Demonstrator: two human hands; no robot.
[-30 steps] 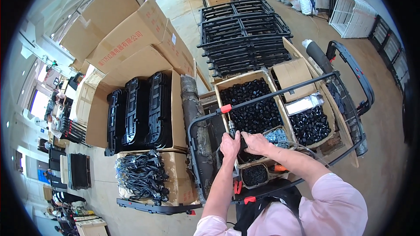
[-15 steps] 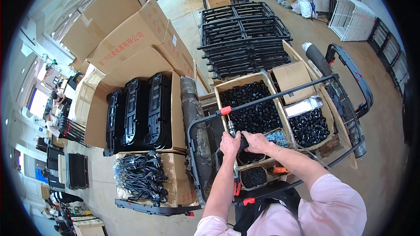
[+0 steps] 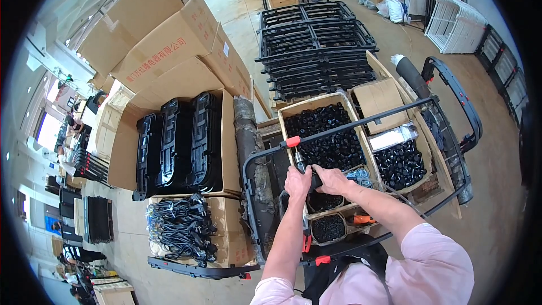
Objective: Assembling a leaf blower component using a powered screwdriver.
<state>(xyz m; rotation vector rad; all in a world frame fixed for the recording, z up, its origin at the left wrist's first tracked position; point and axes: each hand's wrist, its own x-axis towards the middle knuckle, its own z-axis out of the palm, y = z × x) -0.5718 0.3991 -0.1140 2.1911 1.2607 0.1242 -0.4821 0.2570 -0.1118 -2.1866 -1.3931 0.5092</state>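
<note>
A power drill point(image 3: 300, 162) with a silver chuck and a dark body points away from me, toward the black tubular frame point(image 3: 361, 122) laid over the parts trays. My left hand point(image 3: 297, 182) is closed around the drill's left side, just behind the chuck. Against its dark body my right hand point(image 3: 329, 182) is closed too, fingers partly hidden. The drill's tip is near the frame's bar by a red clip point(image 3: 293, 142); whether they touch I cannot tell. Beneath lies a tray of black plastic caps point(image 3: 324, 130).
Small screws fill a bin point(image 3: 328, 229) near me, beside an orange-handled tool point(image 3: 361, 219). To the left stand a carton of black plastic panels point(image 3: 204, 141) and bundled cables point(image 3: 180, 229). Black frames point(image 3: 316, 51) are stacked beyond the trays. Other people are in the background.
The view has shifted very slightly. Both hands stay on the drill, at nearly the same place by the frame.
</note>
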